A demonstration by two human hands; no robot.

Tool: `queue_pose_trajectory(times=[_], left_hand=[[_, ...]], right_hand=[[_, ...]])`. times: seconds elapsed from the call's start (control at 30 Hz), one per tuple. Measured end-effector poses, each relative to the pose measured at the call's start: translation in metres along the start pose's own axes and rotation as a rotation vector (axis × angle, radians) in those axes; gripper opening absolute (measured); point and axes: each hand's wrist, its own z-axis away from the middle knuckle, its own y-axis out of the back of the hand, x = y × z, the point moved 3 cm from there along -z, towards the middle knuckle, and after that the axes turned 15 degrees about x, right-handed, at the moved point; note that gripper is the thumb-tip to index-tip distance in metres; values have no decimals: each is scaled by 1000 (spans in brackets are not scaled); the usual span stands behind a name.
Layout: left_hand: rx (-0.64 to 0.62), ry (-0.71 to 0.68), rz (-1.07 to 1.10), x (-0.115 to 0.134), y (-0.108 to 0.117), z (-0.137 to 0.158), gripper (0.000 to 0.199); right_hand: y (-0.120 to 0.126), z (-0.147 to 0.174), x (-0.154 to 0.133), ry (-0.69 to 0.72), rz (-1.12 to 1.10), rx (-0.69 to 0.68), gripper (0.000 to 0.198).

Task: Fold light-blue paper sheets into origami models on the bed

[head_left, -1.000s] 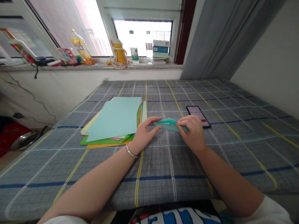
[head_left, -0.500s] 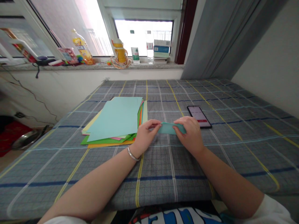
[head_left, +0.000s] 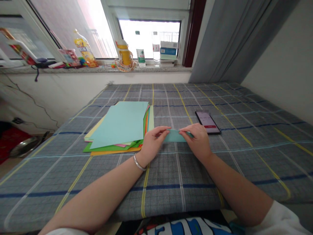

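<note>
A narrow folded strip of light blue paper (head_left: 174,136) spans the gap between my hands, just above or on the plaid cloth. My left hand (head_left: 155,140) pinches its left top edge between thumb and fingers; a silver bangle circles that wrist. On the other side, my right hand (head_left: 197,139) is closed on the strip's upper edge, thumb in front and fingers behind, covering its right end. Left of my hands lies a stack of coloured paper (head_left: 119,124), a light blue sheet on top, with green, orange and yellow edges showing.
A phone (head_left: 208,122) with a lit screen lies just beyond my right hand. Plaid cloth (head_left: 220,176) covers the whole surface. Along the windowsill (head_left: 102,69) stand a yellow drink bottle (head_left: 85,49), a yellow cup (head_left: 126,55), clear bottles and stacked boxes (head_left: 168,52).
My right fingers have slid slightly left along the strip's top edge, nearer my left hand. Both hands still hold the paper.
</note>
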Motion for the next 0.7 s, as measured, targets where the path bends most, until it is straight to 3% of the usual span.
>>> queue_pose_trajectory(times=[0.2,0.7], left_hand=[[-33,-15,-19,6,-1,6,25],[-136,-262,-128,12,-7,15,35]], right_hand=[[1,-1,-3,5,1,31,18],[0,1,-8,-16,5,14,23]])
